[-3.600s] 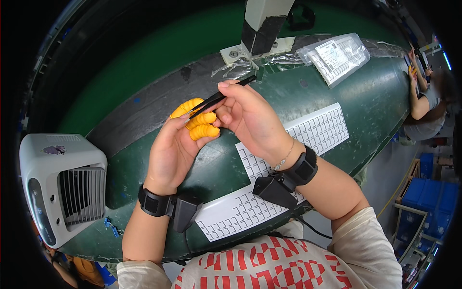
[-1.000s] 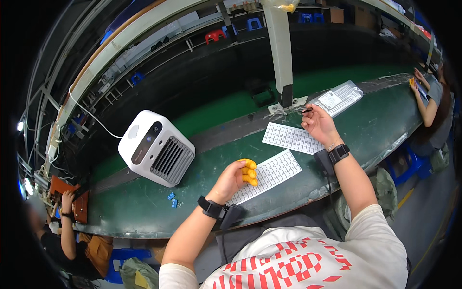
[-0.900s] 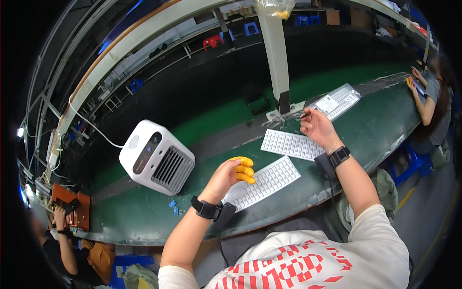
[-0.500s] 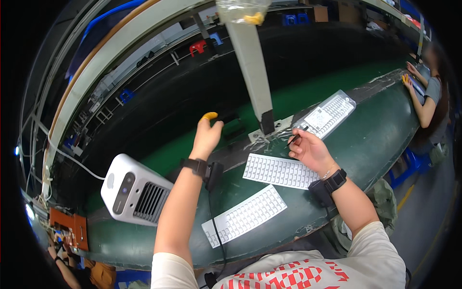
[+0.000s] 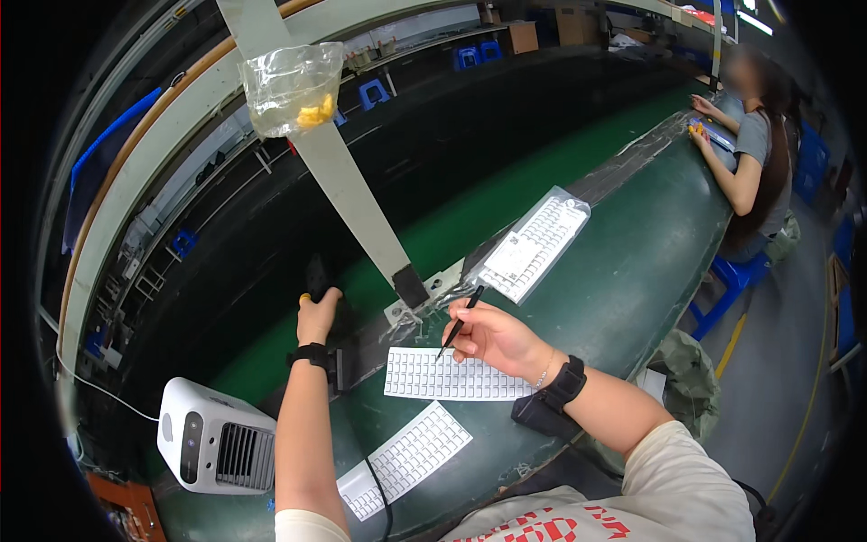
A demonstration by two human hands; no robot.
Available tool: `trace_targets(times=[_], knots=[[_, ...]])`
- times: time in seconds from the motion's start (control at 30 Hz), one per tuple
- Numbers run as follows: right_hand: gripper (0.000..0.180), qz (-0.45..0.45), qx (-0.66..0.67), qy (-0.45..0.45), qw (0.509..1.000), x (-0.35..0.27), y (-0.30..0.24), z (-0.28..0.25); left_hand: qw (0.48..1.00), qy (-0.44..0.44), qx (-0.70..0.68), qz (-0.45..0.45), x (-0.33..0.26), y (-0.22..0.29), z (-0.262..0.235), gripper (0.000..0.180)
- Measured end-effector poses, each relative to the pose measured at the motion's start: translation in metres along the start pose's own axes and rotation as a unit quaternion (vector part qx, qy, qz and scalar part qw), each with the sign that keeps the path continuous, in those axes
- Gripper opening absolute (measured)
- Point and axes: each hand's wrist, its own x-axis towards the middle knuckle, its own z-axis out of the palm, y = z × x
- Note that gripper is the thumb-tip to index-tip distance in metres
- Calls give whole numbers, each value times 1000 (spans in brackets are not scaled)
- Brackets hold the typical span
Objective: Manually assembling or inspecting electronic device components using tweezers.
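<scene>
My right hand (image 5: pixel 497 339) pinches slim black tweezers (image 5: pixel 461 321), their tip pointing down at a sheet of white key-shaped pieces (image 5: pixel 420 374) lying flat on the green table. This hand covers part of the sheet's upper edge. My left hand (image 5: pixel 316 318), with a yellow finger cot on one finger, reaches to the dark strip beyond the table. Its fingers close around the near end of a black object (image 5: pixel 317 275), whose kind is too dark to tell. A second white key sheet (image 5: pixel 420 452) lies closer to me, crossed by a black cable (image 5: pixel 377 483).
A clear-wrapped keyboard-like pack (image 5: pixel 535 246) lies farther right. A white fan-like unit (image 5: pixel 217 440) stands left. A grey post (image 5: pixel 352 203) rises at the table's far edge, carrying a clear bag (image 5: pixel 293 90) of yellow pieces. A co-worker (image 5: pixel 759 154) sits far right.
My view has shifted right. My left hand has gone from hovering beside the black object to gripping it. My right hand has turned the tweezers' tip down over the key sheet.
</scene>
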Motion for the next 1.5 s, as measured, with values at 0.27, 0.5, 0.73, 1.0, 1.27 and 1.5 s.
trace_targets(times=[0.27, 0.5, 0.73, 1.0, 1.27, 1.5], knots=[[7, 15, -86, 25, 996, 6, 15, -13, 735, -368, -562, -97, -57, 9, -85, 53], [9, -4, -165, 15, 986, 2, 13, -8, 649, -401, -647, 16, -185, -30, -128, 92], [12, -23, -354, -118, 927, -7, 5, 25, 643, -415, -643, 27, -223, -101, -146, 102], [12, 89, -345, -74, 932, -63, 81, 41, 622, -424, -657, 32, -217, -131, -133, 107], [15, 132, -414, 28, 900, -81, 69, 31, 561, -438, -702, -5, -190, -139, -107, 89], [17, 28, -479, 131, 868, -78, 73, 51, 435, -404, -785, -177, -202, -135, -84, 80]])
